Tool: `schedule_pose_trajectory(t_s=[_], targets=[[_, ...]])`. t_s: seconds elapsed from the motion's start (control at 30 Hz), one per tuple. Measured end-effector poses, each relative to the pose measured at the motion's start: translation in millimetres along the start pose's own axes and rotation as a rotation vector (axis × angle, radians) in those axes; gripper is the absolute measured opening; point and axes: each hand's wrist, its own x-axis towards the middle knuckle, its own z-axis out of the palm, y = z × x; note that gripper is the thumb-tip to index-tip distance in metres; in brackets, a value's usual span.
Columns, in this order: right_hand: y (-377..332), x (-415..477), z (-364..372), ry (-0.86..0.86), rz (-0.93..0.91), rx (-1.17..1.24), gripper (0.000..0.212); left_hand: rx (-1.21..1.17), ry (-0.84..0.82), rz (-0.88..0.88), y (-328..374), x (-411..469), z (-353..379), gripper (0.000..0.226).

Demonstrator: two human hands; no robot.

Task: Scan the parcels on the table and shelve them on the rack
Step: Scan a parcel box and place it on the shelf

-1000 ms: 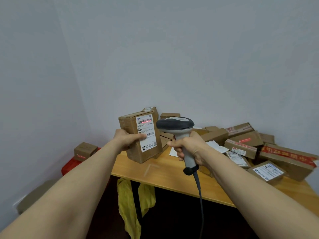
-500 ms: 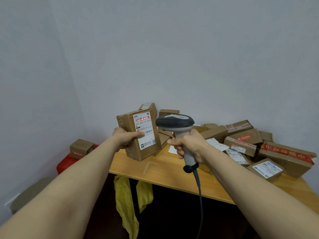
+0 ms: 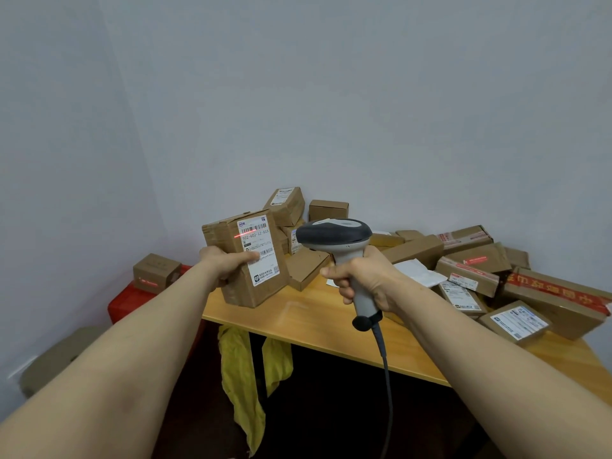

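My left hand (image 3: 225, 263) grips a brown cardboard parcel (image 3: 243, 286) upright above the left end of the wooden table (image 3: 318, 323), thumb across its white shipping label (image 3: 260, 251). A red scan line lies over the label's upper barcode. My right hand (image 3: 362, 276) holds a grey and black corded barcode scanner (image 3: 334, 235) by its handle, its head pointed at the label from the right. Several more cardboard parcels (image 3: 463, 270) are piled on the table behind and to the right. The rack is out of sight.
A red crate (image 3: 132, 303) with a small box (image 3: 155, 271) on it stands left of the table by the wall. A yellow cloth (image 3: 245, 376) hangs under the table edge. A brown box (image 3: 56, 356) lies on the floor at lower left. The scanner cable (image 3: 385, 376) hangs down.
The parcel has tilted slightly and the red scan line sits a little lower on the label's top barcode. Both hands keep their grips; my view has shifted slightly.
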Motion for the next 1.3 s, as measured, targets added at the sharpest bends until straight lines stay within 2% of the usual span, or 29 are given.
schedule_pose_trajectory(t_s=[0.37, 0.53, 0.6, 0.77, 0.87, 0.97, 1.2, 1.3], targets=[[0, 10, 22, -0.025, 0.009, -0.010, 0.019, -0.004, 0.000, -0.018, -14, 7, -23, 0.036], [-1, 14, 35, -0.044, 0.001, 0.037, 0.016, -0.013, -0.001, -0.007, -21, 9, -36, 0.037], [0, 15, 41, -0.033, 0.007, 0.065, 0.016, -0.020, -0.038, -0.011, -25, 8, -41, 0.043], [12, 17, 59, 0.107, 0.065, 0.154, 0.034, -0.018, -0.211, -0.045, -40, -10, -56, 0.061], [22, 12, 68, 0.196, 0.096, 0.186, 0.035, -0.079, -0.307, -0.062, -52, -34, -67, 0.055], [30, 0, 83, 0.215, 0.110, 0.178, 0.034, -0.168, -0.335, -0.068, -67, -67, -80, 0.050], [40, -63, 153, -0.047, 0.031, 0.226, 0.046, -0.281, -0.202, -0.073, -101, -181, -130, 0.055], [51, -103, 189, -0.129, 0.013, 0.248, 0.046, -0.330, -0.148, -0.082, -124, -243, -156, 0.048]])
